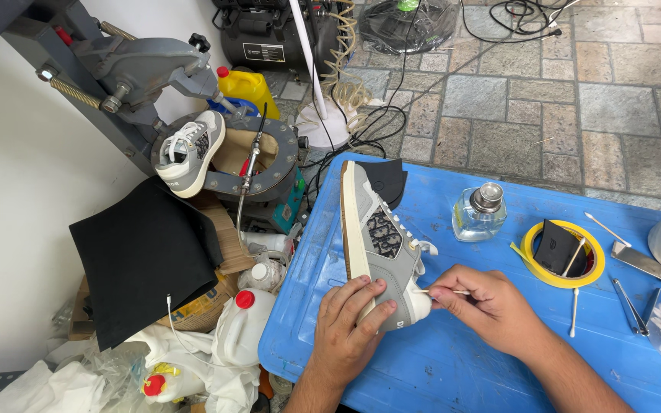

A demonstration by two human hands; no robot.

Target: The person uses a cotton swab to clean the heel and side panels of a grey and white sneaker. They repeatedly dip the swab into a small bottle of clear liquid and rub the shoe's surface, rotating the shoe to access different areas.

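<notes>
Head view. Left hand (pixel 348 327) reaching in from the near edge of the blue table (pixel 453 367), palm down, fingers spread and curled over the toe end of the grey sneaker (pixel 380 245), pressing it steady. Right hand (pixel 485 304) coming in from the near right, knuckles up, thumb and forefinger pinched on a cotton swab (pixel 441 291), its tip touching the white toe rim.

Sneaker lying on its side near the left edge of the table, tan sole turned toward that edge, patterned side panel and white laces facing up. Long axis running from far edge to near edge: heel toward the far left corner, toe toward the near edge under the left hand. Black insert sticking out of the collar at the heel end.

Elsewhere on the table: clear glass bottle (pixel 480 213) with metal cap toward the far edge; yellow tape roll (pixel 562 253) right of it with a dark piece inside; loose swabs, tweezers (pixel 630 306) and a knife near the right edge. Second sneaker (pixel 190 151) mounted on a grey press off the table, far left.
</notes>
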